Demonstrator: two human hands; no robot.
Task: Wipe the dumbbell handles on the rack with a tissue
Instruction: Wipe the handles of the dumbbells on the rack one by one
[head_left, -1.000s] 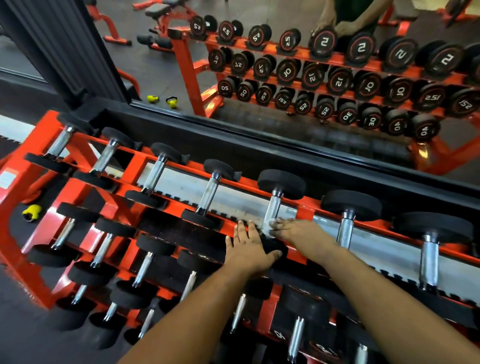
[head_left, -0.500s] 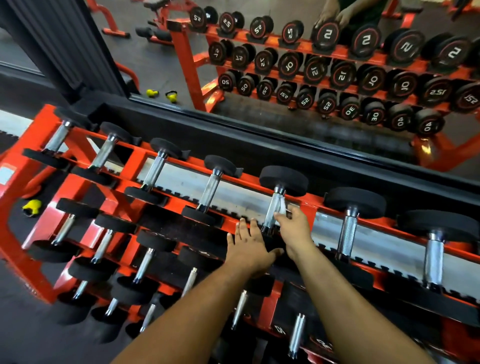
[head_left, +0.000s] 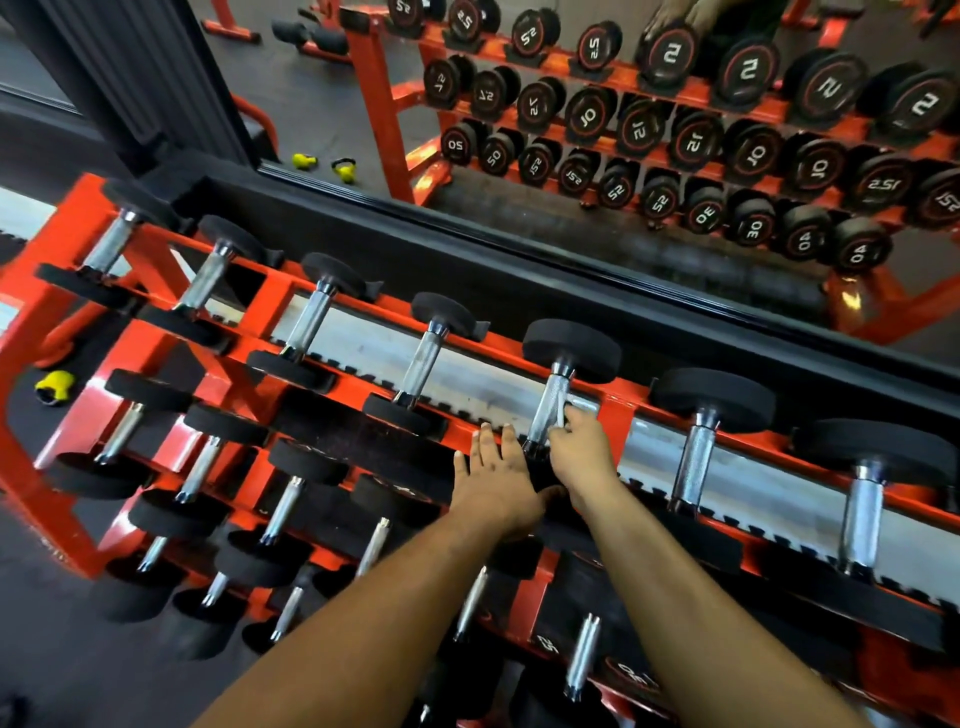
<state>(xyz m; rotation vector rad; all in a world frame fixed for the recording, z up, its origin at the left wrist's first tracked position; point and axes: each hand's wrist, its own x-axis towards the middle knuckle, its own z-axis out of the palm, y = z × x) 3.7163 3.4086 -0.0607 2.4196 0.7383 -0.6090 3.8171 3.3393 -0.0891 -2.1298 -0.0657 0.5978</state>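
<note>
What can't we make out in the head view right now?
- Tissue: only a pale scrap shows at the right hand on the handle; fingers cover the rest.
- Near dumbbell head: hidden under the left hand, which rests flat.
- Bottom rack tier: cut off by the lower edge and both forearms.
- Person in the mirror: cut off by the top edge.
</note>
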